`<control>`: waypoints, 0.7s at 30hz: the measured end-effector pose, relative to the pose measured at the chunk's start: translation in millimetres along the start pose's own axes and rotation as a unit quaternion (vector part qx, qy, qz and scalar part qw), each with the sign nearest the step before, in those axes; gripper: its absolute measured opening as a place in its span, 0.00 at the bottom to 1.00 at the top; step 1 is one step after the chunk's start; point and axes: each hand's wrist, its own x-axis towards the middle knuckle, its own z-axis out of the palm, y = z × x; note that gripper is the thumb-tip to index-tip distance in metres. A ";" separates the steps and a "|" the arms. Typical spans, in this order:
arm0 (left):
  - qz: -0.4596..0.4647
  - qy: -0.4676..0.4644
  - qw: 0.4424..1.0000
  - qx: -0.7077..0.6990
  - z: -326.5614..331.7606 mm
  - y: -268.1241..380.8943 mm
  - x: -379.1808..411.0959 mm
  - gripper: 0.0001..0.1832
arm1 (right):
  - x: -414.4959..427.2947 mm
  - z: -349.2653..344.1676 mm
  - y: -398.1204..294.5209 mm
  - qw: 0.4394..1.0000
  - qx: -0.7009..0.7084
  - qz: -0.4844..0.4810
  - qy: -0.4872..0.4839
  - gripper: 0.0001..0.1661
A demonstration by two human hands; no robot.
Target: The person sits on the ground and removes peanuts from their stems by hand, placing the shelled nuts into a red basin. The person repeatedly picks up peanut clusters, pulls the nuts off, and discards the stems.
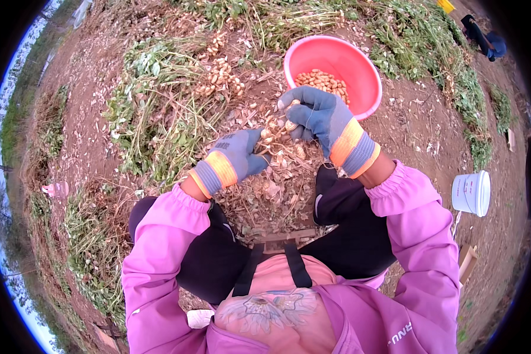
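My left hand (pixel 236 155), in a grey-blue work glove with an orange cuff, grips the roots of a peanut plant with a cluster of peanut pods (pixel 270 134) on them. Just right of it, my gloved right hand (pixel 321 117) has its fingers curled around pods at the cluster's other side. Part of the cluster is hidden behind the fingers. Beyond my right hand stands a pink plastic basin (pixel 358 66), tilted in view, with many loose peanuts (pixel 323 82) in its bottom. The right hand overlaps the basin's near rim in the picture.
Pulled peanut plants (pixel 159 110) lie in heaps to the left, some with pods (pixel 221 77) showing. More plants (pixel 425 48) form a row at the far right. A white lidded bucket (pixel 469 193) stands right, near a wooden piece (pixel 467 264). Another person (pixel 484 40) is at upper right.
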 end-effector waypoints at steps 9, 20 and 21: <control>0.106 0.082 0.988 0.083 3.4 -5.9 2.9 0.20 | 5.5 -1.3 3.7 0.992 0.108 0.014 0.060 0.08; 0.097 0.098 0.974 0.181 10.0 9.3 -2.2 0.23 | 57.1 -100.6 0.7 0.833 -0.385 -0.187 0.349 0.28; 0.105 0.112 0.969 0.193 10.8 5.8 -2.8 0.22 | 56.8 -97.5 -1.1 0.859 -0.362 -0.190 0.309 0.27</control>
